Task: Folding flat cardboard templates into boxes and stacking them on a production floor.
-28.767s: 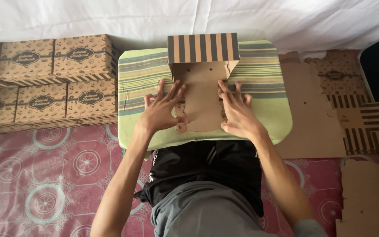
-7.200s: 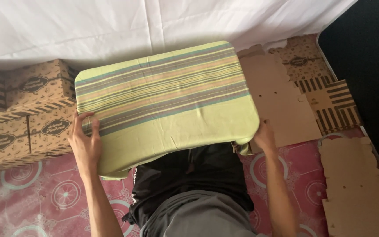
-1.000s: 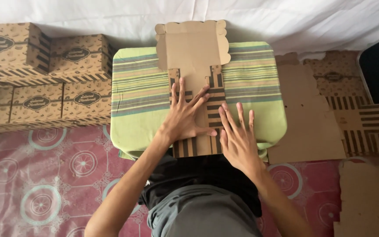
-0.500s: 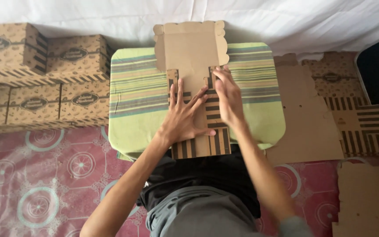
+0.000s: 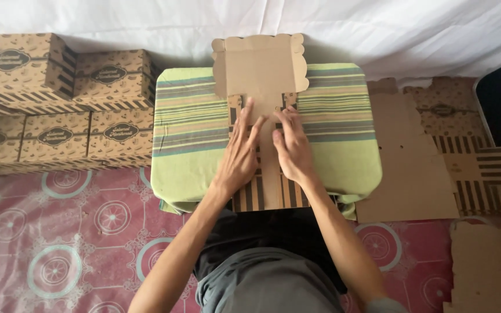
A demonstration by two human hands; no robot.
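Both hands, the left hand (image 5: pixel 240 155) and right hand (image 5: pixel 292 148), press flat with fingers spread on a flat cardboard box blank (image 5: pixel 262 75) at the middle of the green striped cushion (image 5: pixel 192 133), folded boxes (image 5: pixel 59 98) stacked at nine o'clock, flat blanks (image 5: pixel 424 162) at three o'clock.

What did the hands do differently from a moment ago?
The right hand slid up from the near striped end and in beside the left hand; both now press flat on the middle of the flat cardboard box blank. Nothing was picked up or let go. The blank stayed on the green striped cushion, and the stacked boxes and loose cardboard sheets did not move.
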